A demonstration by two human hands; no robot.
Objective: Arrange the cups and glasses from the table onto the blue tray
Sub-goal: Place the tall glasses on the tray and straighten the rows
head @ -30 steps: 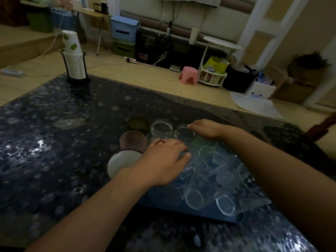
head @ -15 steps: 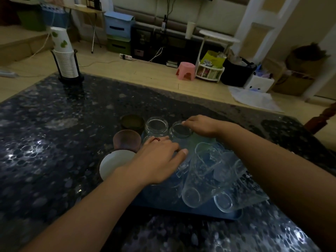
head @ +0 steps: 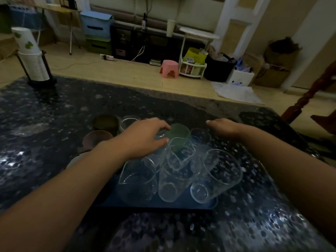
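Observation:
A blue tray lies on the dark speckled table, loaded with several clear glasses tipped on their sides. At its far end stand a green cup and a small clear glass. My left hand curls its fingers and thumb round a clear glass next to the green cup. To the right of the small glass, my right hand is held flat with straight fingers and grips nothing. Left of the tray stand an olive cup, a brown cup and another clear glass.
A pale bowl peeks out from under my left forearm. A holder with stacked paper cups stands at the table's far left corner. Beyond the table lie a wooden floor, a pink stool and storage boxes. A wooden chair post rises at the right.
My left hand moved from pressing flat on the tray's glasses to curling round a glass at the far end. My right hand slid right, uncovering the green cup.

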